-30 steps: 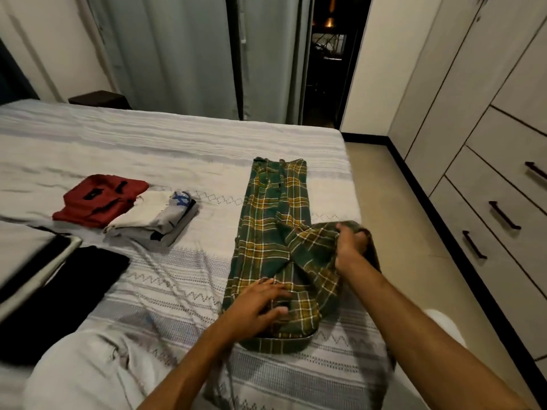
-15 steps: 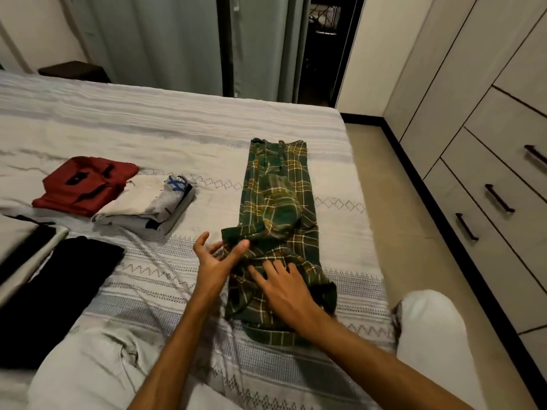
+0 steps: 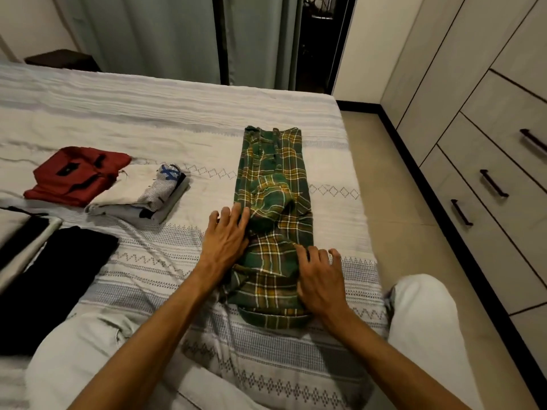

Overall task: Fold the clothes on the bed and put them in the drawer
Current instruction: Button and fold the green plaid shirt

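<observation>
We press both palms on the green plaid shirt point(image 3: 273, 220), folded into a long strip near the right edge of the bed point(image 3: 165, 119): our left hand point(image 3: 226, 236) lies flat with straight fingers on its left edge, our right hand point(image 3: 318, 275) spread on its near right corner, neither gripping. A red folded garment point(image 3: 78, 174) and a white folded pile point(image 3: 142, 192) sit well to the left, and the drawers point(image 3: 500, 161) stand shut across the floor

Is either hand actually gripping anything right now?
No. Both the left hand and right hand lie flat, fingers straight, on the green plaid shirt.
</observation>
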{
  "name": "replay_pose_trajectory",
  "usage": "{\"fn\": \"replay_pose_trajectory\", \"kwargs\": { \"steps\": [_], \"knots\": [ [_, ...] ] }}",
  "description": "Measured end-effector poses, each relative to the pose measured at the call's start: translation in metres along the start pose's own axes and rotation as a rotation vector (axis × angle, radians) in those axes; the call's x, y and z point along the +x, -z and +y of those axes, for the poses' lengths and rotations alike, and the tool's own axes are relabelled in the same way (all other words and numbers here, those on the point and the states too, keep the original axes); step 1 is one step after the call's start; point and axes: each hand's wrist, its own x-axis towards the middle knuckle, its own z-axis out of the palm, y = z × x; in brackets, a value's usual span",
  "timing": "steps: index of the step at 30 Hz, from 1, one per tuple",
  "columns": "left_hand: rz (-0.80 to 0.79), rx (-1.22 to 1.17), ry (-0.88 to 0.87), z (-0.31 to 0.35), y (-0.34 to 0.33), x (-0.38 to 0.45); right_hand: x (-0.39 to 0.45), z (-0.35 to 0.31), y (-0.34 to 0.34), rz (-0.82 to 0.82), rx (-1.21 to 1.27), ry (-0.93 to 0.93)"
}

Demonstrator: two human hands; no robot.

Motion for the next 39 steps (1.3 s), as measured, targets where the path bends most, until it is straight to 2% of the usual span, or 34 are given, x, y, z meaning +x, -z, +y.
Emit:
{"fn": "replay_pose_trajectory", "kwargs": {
  "steps": [3,6,8,11,14,17,21,23,25,28,30,35,37,39],
  "knots": [
    [-0.049,0.008,-0.074,-0.001,-0.001,0.013,-0.010,0.011,-0.002,0.005,0.095,0.141],
    [-0.066,-0.192,0.087,0.007,0.005,0.031,-0.018,0.016,-0.005,0.021,0.091,0.248],
    [-0.141,-0.295,0.231,0.018,0.007,0.043,-0.021,0.013,-0.006,0.035,0.120,0.263],
    [-0.203,-0.319,0.246,0.036,0.012,0.060,-0.021,0.012,-0.010,0.042,0.144,0.290],
    [-0.053,-0.608,0.333,0.039,0.027,0.070,-0.018,0.017,-0.011,-0.123,0.249,0.235],
    [0.073,-1.009,0.566,0.021,0.059,0.077,-0.019,0.023,-0.011,-0.196,0.288,0.199],
    [0.314,-1.676,0.918,-0.039,0.106,0.072,-0.024,0.022,-0.012,-0.191,0.335,0.168],
    [0.457,-1.915,0.996,-0.071,0.121,0.055,-0.028,0.022,-0.011,-0.161,0.363,0.178],
    [0.501,-2.066,1.009,-0.099,0.131,0.029,-0.033,0.022,-0.011,-0.094,0.381,0.223],
    [0.447,-2.164,1.084,-0.129,0.137,-0.010,-0.039,0.028,-0.018,-0.013,0.363,0.277],
    [0.427,-2.208,1.203,-0.145,0.136,-0.032,-0.039,0.030,-0.018,-0.034,0.362,0.300],
    [0.106,-2.115,1.516,-0.162,0.129,-0.056,-0.031,0.031,-0.022,-0.192,0.305,0.298],
    [0.004,-1.989,1.491,-0.162,0.122,-0.058,-0.028,0.033,-0.021,-0.214,0.286,0.304],
    [0.002,-1.975,1.482,-0.164,0.118,-0.053,-0.026,0.035,-0.019,-0.237,0.279,0.307]
  ]
}}
